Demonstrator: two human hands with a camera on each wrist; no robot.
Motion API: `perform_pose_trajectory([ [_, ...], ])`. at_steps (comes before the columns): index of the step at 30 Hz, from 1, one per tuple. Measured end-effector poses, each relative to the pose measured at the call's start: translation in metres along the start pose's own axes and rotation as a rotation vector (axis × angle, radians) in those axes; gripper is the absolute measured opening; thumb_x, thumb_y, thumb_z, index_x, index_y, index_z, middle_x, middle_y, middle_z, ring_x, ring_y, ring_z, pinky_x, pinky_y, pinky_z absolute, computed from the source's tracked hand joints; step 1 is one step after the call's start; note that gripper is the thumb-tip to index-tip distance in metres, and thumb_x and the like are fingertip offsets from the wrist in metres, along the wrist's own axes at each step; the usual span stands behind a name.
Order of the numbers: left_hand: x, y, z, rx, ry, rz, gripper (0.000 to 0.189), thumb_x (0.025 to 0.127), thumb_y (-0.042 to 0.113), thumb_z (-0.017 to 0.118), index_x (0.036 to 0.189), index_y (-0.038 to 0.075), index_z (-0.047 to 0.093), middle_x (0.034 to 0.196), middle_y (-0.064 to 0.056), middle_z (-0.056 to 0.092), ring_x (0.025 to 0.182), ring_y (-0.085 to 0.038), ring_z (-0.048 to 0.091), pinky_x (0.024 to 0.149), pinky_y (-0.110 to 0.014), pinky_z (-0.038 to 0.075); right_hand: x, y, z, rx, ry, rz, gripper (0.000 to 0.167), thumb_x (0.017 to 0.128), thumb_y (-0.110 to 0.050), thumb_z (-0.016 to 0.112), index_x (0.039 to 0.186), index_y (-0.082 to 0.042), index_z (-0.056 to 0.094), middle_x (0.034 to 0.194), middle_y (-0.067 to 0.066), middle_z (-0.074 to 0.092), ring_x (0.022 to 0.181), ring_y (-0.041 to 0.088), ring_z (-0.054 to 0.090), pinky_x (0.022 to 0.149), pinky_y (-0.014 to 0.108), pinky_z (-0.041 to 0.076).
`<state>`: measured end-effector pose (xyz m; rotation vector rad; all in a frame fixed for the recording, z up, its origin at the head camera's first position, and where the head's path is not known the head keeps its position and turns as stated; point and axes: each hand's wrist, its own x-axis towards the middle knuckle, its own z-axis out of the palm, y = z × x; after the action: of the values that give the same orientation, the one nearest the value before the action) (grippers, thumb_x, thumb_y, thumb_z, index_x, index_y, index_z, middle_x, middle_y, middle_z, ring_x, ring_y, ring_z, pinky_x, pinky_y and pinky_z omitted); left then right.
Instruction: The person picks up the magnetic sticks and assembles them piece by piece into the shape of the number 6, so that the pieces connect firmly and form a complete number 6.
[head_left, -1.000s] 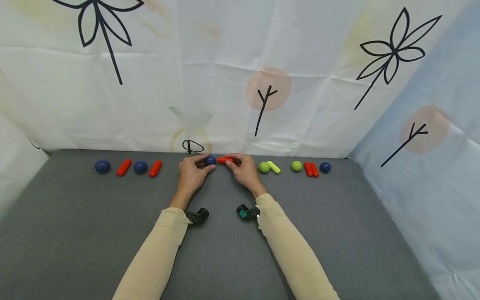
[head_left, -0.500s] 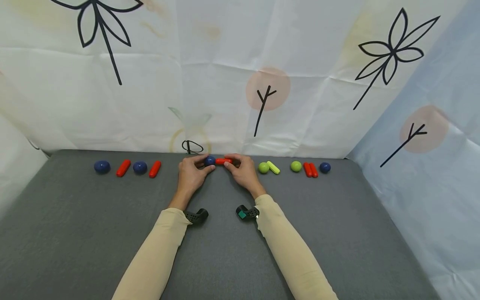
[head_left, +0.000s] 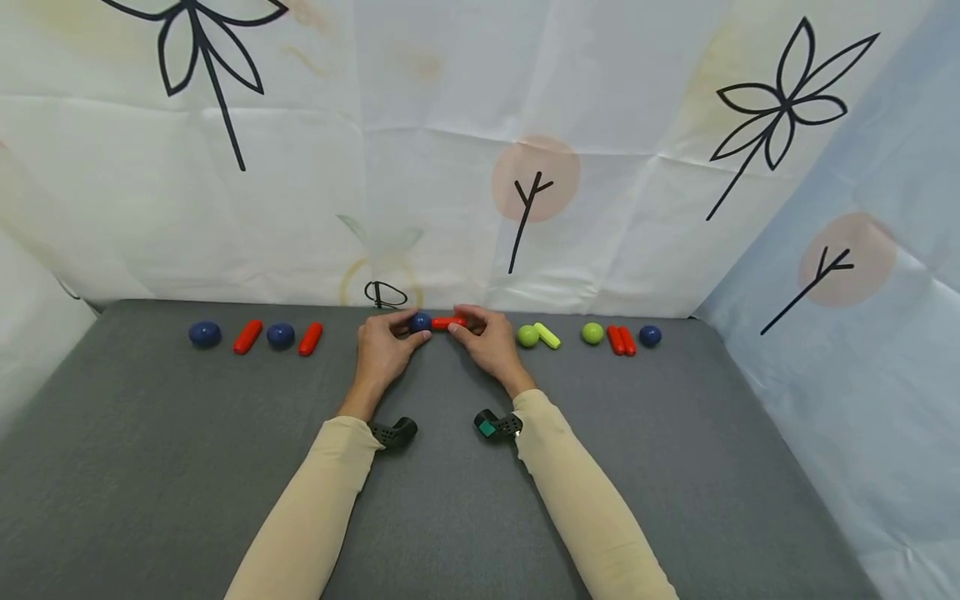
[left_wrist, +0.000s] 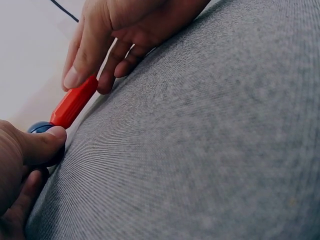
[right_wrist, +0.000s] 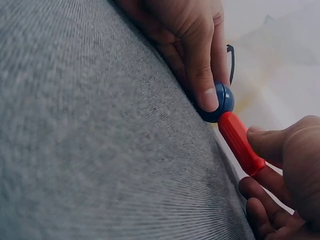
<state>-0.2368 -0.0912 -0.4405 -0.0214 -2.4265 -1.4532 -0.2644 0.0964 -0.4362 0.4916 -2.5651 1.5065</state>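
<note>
My left hand (head_left: 381, 352) pinches a blue ball (head_left: 420, 322) between thumb and fingers near the back of the grey table. My right hand (head_left: 491, 350) pinches the far part of a short red rod (head_left: 445, 323), whose left end meets the ball. In the right wrist view the ball (right_wrist: 227, 98) shows a groove around it, and the rod (right_wrist: 238, 139) has ridged sides. From the left wrist, the rod (left_wrist: 75, 106) slants up from the ball to the right thumb. My left thumb hides part of the ball.
Left of my hands lie two blue balls (head_left: 205, 334) (head_left: 281, 336) and two red rods (head_left: 247, 337) (head_left: 311, 339). To the right are green balls (head_left: 527, 336) (head_left: 592, 332), a yellow rod (head_left: 547, 335), a red rod pair (head_left: 617, 340) and a blue ball (head_left: 650, 335). A printed cloth (head_left: 450, 208) hangs behind.
The red rod in my right hand has shifted left, closing the small gap to the blue ball. My left hand stays in place with the ball.
</note>
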Motion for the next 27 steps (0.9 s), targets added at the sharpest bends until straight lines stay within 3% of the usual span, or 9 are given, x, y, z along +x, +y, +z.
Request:
perform_pose_trajectory([
  [12, 0.002, -0.001, 0.0, -0.008, -0.001, 0.01, 0.045, 0.084, 0.012, 0.085, 0.127, 0.004, 0.072, 0.121, -0.021, 0.07, 0.105, -0.034, 0.071, 0.09, -0.044, 0.055, -0.003, -0.011, -0.022, 0.034, 0.041, -0.011, 0.039, 0.094, -0.013, 0.075, 0.13, -0.001, 0.068, 0.125, 0.011, 0.069, 0.107, 0.028, 0.064, 0.092, 0.04, 0.052],
  [18, 0.002, -0.001, 0.0, -0.006, -0.006, 0.005, 0.046, 0.085, 0.013, 0.085, 0.128, 0.006, 0.071, 0.122, -0.021, 0.069, 0.106, -0.033, 0.071, 0.09, -0.044, 0.055, -0.009, -0.009, -0.044, -0.006, 0.088, -0.049, 0.038, 0.091, -0.011, 0.078, 0.127, 0.0, 0.07, 0.123, 0.011, 0.07, 0.1, 0.029, 0.064, 0.082, 0.035, 0.052],
  [27, 0.002, -0.002, 0.0, -0.02, -0.009, 0.005, 0.046, 0.084, 0.013, 0.085, 0.128, 0.005, 0.071, 0.123, -0.02, 0.069, 0.107, -0.033, 0.07, 0.091, -0.044, 0.054, -0.023, 0.007, -0.073, -0.013, 0.206, -0.104, 0.035, 0.089, -0.006, 0.079, 0.122, 0.003, 0.071, 0.115, 0.018, 0.07, 0.078, 0.027, 0.059, 0.065, 0.023, 0.041],
])
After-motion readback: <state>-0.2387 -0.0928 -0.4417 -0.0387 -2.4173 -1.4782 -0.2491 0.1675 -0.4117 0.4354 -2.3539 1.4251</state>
